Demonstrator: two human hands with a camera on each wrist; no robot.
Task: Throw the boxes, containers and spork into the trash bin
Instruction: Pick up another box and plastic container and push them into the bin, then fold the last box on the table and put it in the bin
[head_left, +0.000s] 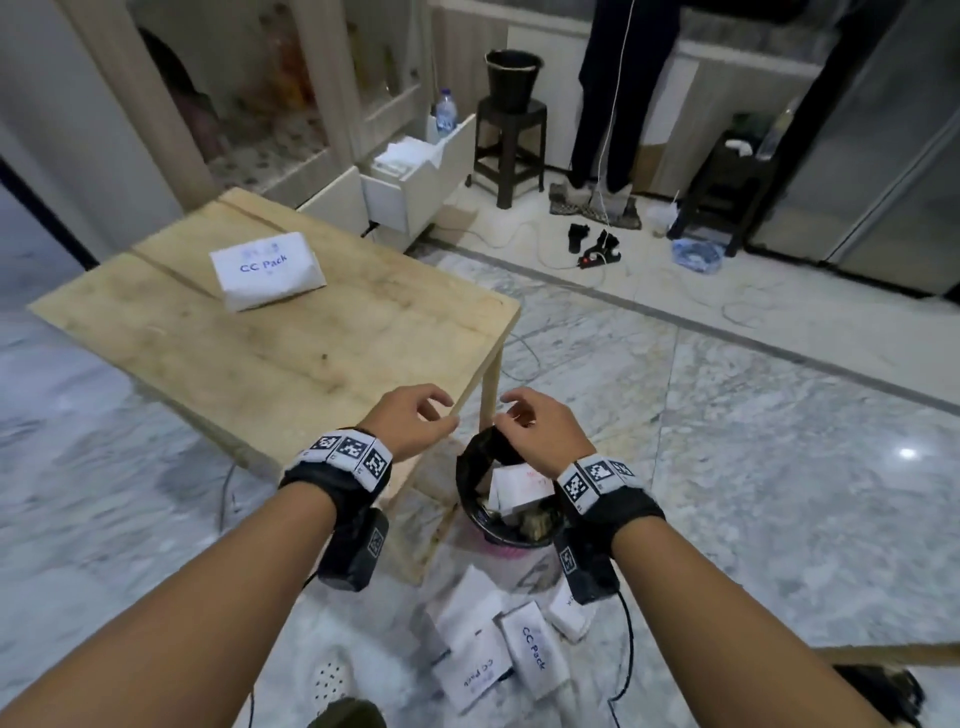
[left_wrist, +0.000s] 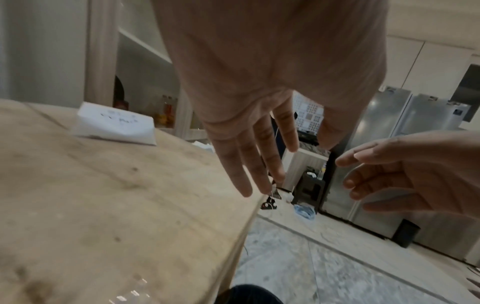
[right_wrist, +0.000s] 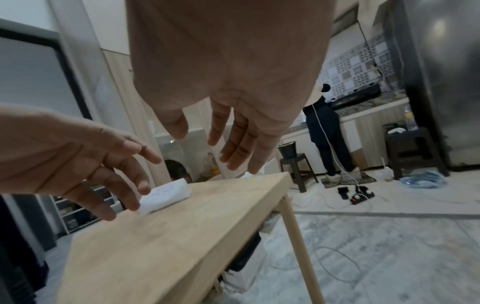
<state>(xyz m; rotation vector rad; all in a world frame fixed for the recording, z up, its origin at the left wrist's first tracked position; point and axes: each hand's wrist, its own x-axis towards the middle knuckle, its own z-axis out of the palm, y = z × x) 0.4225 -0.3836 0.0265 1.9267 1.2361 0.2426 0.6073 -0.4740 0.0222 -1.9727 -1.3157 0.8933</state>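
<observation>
Neither grip holds anything: the left hand (head_left: 413, 421) and right hand (head_left: 540, 431) hang with fingers loose above the black-lined trash bin (head_left: 470, 480), likely having just let go. One white "CC Pack" paper box (head_left: 267, 270) waits on the pale wooden worktop (head_left: 322, 353); several white boxes (head_left: 498, 644) lie on the marble floor beside the bin, apparently missed throws.

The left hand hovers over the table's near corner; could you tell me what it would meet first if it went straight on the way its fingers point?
Probably nothing: the left hand points past the table's corner, and the white box sits off-line.
</observation>
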